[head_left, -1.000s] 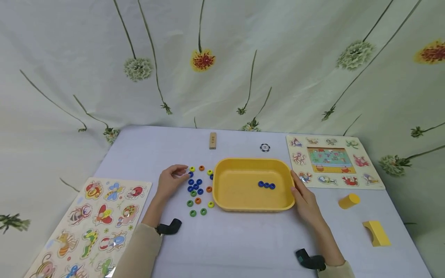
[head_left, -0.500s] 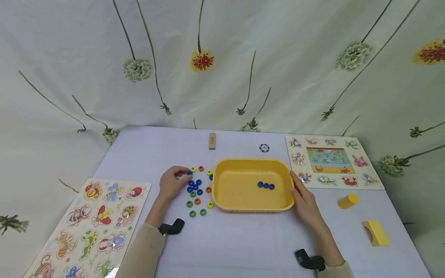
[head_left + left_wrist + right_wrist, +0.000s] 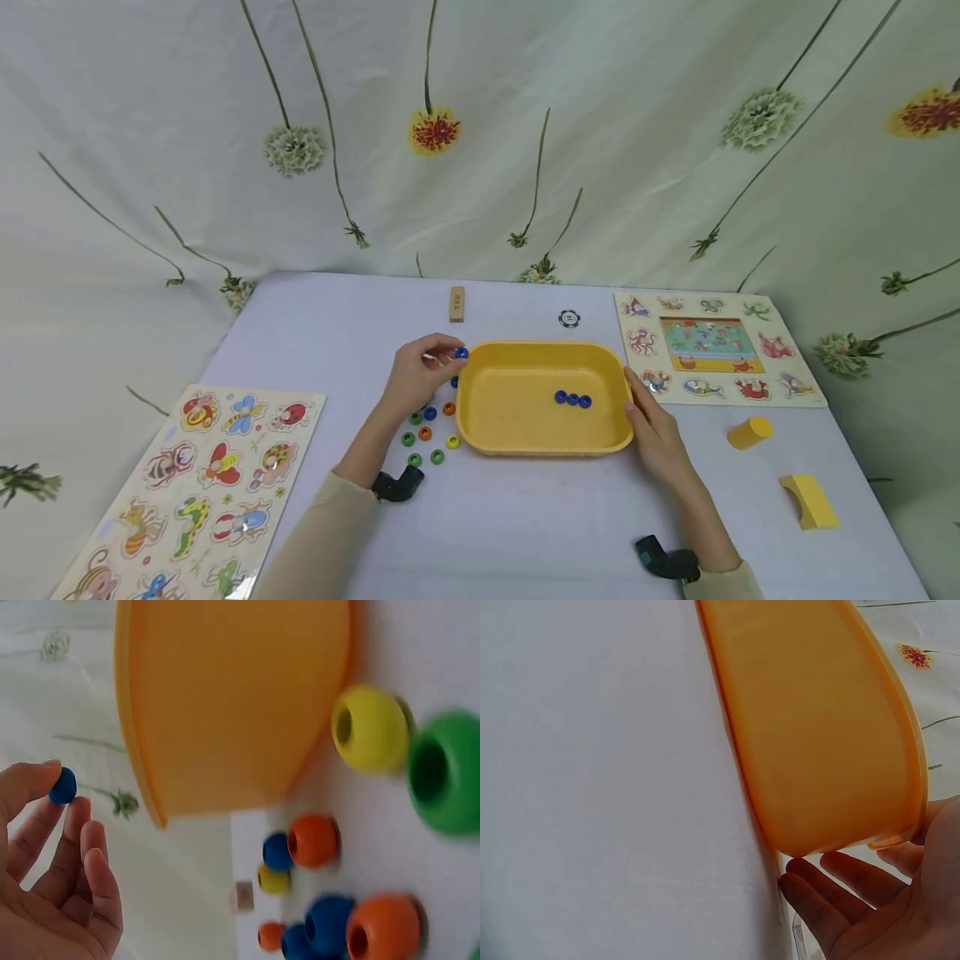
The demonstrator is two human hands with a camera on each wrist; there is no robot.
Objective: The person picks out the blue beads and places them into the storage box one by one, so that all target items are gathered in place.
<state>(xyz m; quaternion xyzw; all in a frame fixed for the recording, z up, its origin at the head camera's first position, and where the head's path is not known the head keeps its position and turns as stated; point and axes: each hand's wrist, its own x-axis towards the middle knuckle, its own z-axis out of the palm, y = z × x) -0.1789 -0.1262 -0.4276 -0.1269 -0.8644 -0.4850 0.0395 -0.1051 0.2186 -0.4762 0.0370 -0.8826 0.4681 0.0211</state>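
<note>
My left hand pinches a blue bead between thumb and fingertips. It is raised over the left rim of the yellow tray; the left wrist view shows the same bead well off the table. Inside the tray, toward its right side, lie three blue beads in a row. My right hand holds the tray by its right end, thumb at the rim and fingers along the outer wall. Loose green, orange, yellow and blue beads lie left of the tray, some hidden behind my left hand.
An insect puzzle board lies at left, a sea-animal puzzle board at back right. Behind the tray are a small wooden block and a poker chip. A yellow cylinder and yellow arch block stand at right.
My left hand took a blue bead from the back of the loose group, lifted it and carried it right to the tray's left rim. My right hand kept its place on the tray.
</note>
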